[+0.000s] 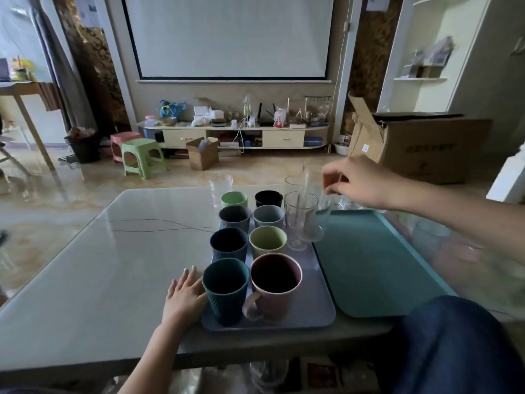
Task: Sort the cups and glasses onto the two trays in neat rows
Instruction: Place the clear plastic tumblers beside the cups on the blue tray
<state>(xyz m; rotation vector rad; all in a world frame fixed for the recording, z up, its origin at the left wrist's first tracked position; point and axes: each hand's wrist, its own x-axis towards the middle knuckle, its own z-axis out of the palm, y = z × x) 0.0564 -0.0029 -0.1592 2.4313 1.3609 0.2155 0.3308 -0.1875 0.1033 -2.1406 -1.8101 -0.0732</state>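
Grey and glossy, the table (99,251) in our living room carries two trays side by side — the lilac tray (318,302) is our landmark, with the teal tray (369,265) touching its right edge and bare. On the lilac tray we see eight cups in two rows, from the teal cup (225,291) and pink mug (274,285) nearest us to the green cup (234,199) and black cup (268,198) at the far end, with clear glasses (301,220) lined along its right side. Our left hand (184,297) lies flat and relaxed just left of the lilac tray, fingers touching the teal cup, while our right hand (360,183) hovers beyond the teal tray's far edge, fingers curled — blur keeps us from telling whether it holds a glass.
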